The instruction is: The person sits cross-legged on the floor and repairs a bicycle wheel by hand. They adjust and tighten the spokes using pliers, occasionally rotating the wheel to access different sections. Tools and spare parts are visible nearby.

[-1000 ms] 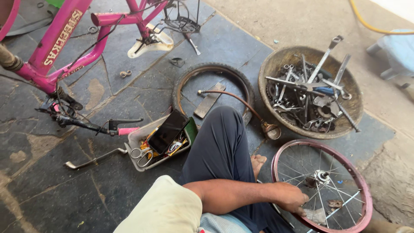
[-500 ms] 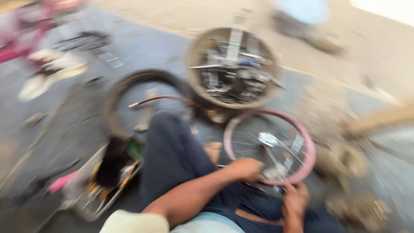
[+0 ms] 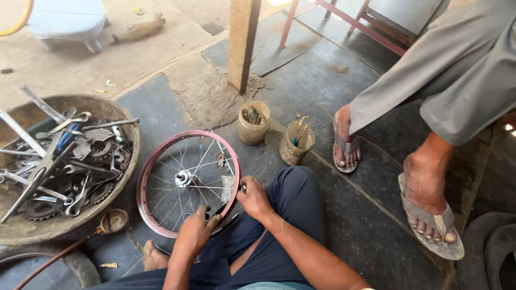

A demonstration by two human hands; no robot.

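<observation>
Bicycle wheel (image 3: pixel 185 180), maroon rim, flat on dark floor before the knees. Left hand (image 3: pixel 196 232) clenched on near rim edge; right hand (image 3: pixel 253 200) grasping rim just beside it. Beyond the grip: two jars (image 3: pixel 253 123). Left of it: tool basin (image 3: pixel 70 161). Right: another person's sandalled feet (image 3: pixel 430 215).

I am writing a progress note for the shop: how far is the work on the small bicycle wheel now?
Done: the wheel is off any bicycle and has no tyre; the red rim is bare. In hand: the left hand and right hand both grip its near edge while it lies on the floor. Left: the spokes and hub look untouched; tools wait in the basin.
</observation>
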